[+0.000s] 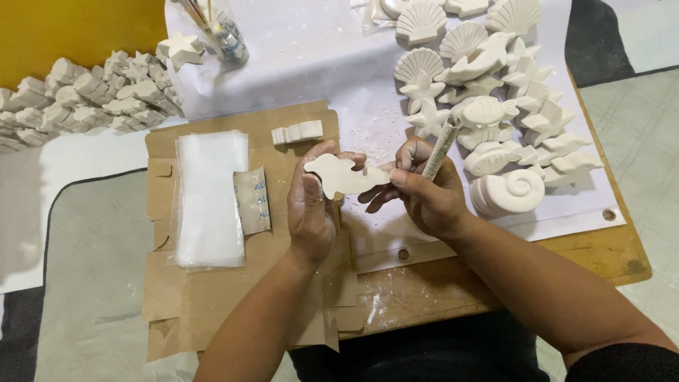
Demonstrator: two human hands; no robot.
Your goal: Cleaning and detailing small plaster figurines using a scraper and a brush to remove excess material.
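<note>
My left hand (310,205) holds a flat white plaster dolphin (344,177) by its head end, above a sheet of brown cardboard (283,141). My right hand (424,191) grips a rolled piece of sandpaper (443,145) that points up and away, and its fingers touch the dolphin's tail end. Both hands meet over the edge of the cardboard and a white sheet (368,127) dusted with white crumbs.
Many white plaster shells, fish, dolphins and a snail shell (506,192) lie at the right. More white figures (85,99) are heaped at the far left. A stack of clear plastic bags (210,198), a sandpaper piece (253,200), a small plaster figure (297,131) and a jar of brushes (219,28) are nearby.
</note>
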